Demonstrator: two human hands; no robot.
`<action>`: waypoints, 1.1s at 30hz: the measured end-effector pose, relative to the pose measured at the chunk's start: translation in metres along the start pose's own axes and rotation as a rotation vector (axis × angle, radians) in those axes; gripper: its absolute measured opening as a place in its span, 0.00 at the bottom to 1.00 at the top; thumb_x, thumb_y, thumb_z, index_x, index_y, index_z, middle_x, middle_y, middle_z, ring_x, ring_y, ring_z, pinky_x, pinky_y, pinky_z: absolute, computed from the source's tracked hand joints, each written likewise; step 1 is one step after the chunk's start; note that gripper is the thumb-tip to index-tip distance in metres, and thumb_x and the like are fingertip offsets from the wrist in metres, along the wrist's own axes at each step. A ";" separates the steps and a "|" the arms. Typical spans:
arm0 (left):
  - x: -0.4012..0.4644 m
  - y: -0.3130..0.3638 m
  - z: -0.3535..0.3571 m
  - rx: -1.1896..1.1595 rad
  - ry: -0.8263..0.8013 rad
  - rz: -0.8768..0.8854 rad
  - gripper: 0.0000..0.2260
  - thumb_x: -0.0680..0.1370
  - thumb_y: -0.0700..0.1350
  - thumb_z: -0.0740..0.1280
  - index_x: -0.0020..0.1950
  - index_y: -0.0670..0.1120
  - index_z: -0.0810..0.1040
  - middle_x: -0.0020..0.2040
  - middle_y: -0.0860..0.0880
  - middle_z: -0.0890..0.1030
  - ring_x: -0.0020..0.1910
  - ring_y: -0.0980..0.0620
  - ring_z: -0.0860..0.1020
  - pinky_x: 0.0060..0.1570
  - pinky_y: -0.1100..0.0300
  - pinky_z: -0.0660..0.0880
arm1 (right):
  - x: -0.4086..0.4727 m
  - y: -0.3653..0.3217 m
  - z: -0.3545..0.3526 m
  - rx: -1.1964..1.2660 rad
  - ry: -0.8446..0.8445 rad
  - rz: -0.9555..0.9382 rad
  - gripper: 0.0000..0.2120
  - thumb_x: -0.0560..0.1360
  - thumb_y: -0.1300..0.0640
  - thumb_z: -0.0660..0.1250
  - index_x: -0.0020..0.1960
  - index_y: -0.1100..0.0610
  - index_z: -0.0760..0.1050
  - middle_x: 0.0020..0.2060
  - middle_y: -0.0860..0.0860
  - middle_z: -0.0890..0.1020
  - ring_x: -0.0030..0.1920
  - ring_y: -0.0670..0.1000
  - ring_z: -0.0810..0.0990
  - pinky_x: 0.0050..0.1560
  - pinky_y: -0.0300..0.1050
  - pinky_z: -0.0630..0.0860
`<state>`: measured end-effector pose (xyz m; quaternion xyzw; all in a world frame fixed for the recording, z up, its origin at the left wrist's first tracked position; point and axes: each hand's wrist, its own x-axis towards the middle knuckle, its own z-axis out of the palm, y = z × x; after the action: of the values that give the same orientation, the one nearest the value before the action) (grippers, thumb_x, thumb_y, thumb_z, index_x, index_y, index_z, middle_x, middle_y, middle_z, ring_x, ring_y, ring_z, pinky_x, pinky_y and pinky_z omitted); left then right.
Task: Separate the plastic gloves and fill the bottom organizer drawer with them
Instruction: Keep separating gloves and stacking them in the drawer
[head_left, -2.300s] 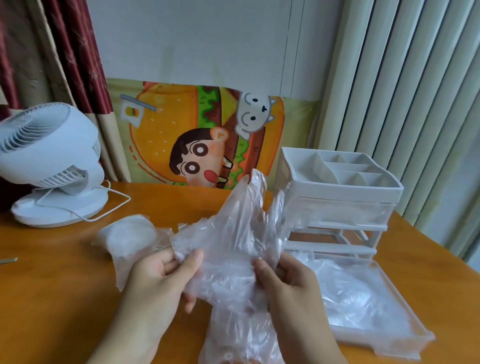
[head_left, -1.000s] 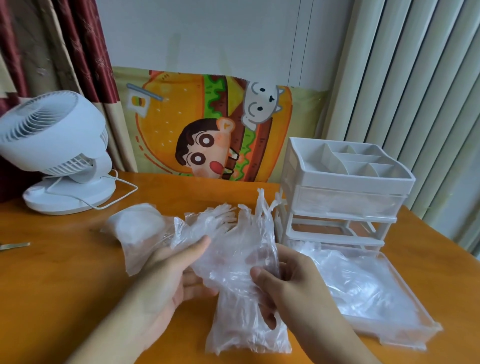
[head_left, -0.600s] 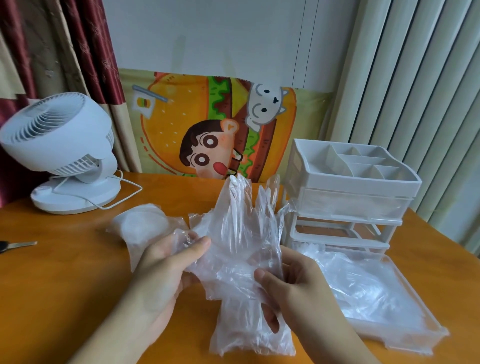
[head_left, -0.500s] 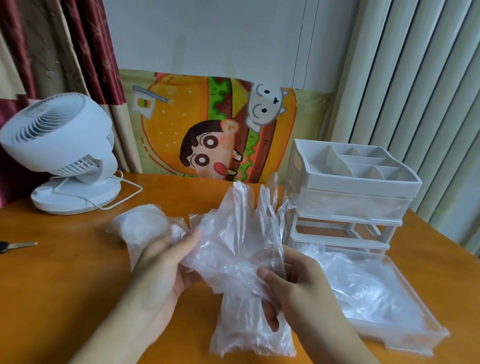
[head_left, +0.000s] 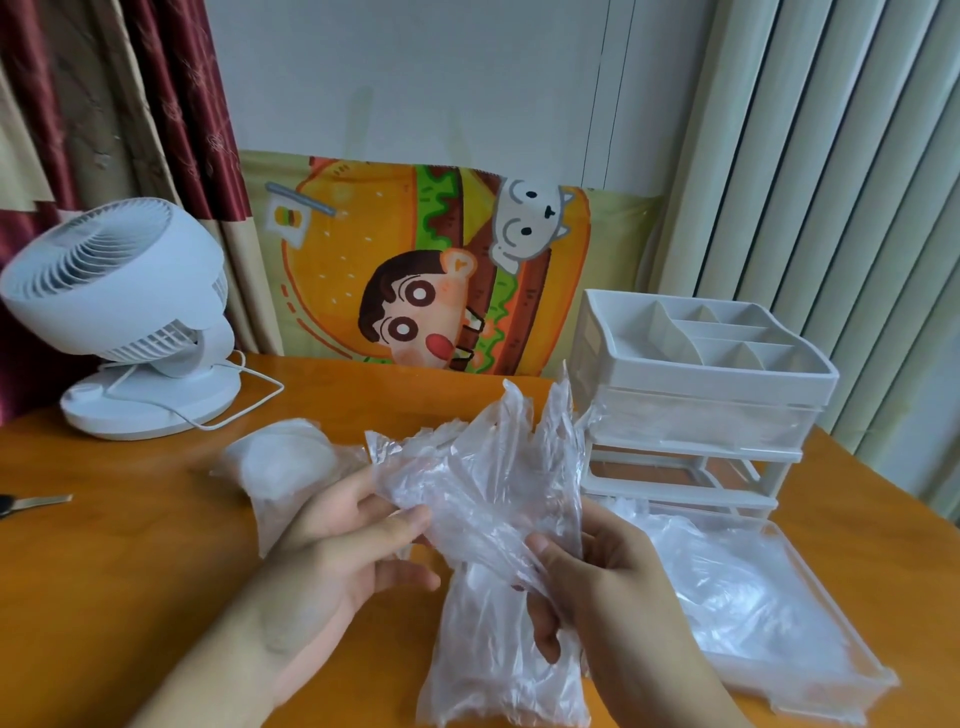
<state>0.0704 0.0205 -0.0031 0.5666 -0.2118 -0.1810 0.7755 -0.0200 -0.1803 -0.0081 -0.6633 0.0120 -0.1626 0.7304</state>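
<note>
Orange wooden table, backed by a pale wall, red patterned curtain at left and cream vertical blinds at right; I log the contents by size. Cartoon burger cushion propped against the wall. White desk fan on the far left of the table, its cord trailing beside the base. White organizer, compartment tray on top, one drawer in place beneath it, the slots below open. Bottom drawer pulled right out and lying on the table in front of the organizer, already holding a loose layer of clear gloves. Bunch of plastic gloves held above the table between my hands, its lower end hanging to the tabletop. Clear bag of further gloves behind my left hand. My left hand pinches a film edge with thumb and fingertips; my right hand grips the bunch, thumb pressed across it. Small metal item, possibly a key, at the left edge. Step judged in hand: peeling one glove off the bunch. Next move calls for drawing it free and carrying it right into the drawer; clinging film may drag a second glove along.
</note>
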 end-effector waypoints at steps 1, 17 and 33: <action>0.000 0.000 0.001 0.000 0.012 -0.009 0.18 0.75 0.41 0.77 0.65 0.47 0.83 0.55 0.37 0.85 0.48 0.42 0.84 0.42 0.51 0.82 | 0.000 0.001 0.000 0.007 -0.002 0.003 0.14 0.81 0.73 0.63 0.46 0.61 0.84 0.28 0.62 0.72 0.21 0.56 0.70 0.24 0.44 0.69; 0.004 -0.007 0.007 0.276 0.216 0.126 0.16 0.80 0.36 0.69 0.62 0.54 0.83 0.52 0.48 0.88 0.49 0.42 0.86 0.45 0.48 0.84 | 0.000 0.003 0.001 -0.048 -0.084 -0.009 0.14 0.82 0.73 0.62 0.47 0.60 0.82 0.25 0.61 0.72 0.21 0.56 0.71 0.24 0.44 0.69; 0.009 0.001 0.000 -0.035 0.449 -0.066 0.22 0.84 0.60 0.57 0.59 0.45 0.82 0.47 0.40 0.88 0.41 0.37 0.84 0.31 0.52 0.81 | -0.002 0.006 0.003 -0.108 -0.093 -0.028 0.17 0.82 0.73 0.62 0.46 0.56 0.82 0.25 0.59 0.72 0.21 0.57 0.71 0.23 0.45 0.71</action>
<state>0.0779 0.0158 -0.0014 0.5859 -0.0122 -0.0794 0.8064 -0.0198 -0.1767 -0.0135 -0.7087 -0.0225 -0.1413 0.6909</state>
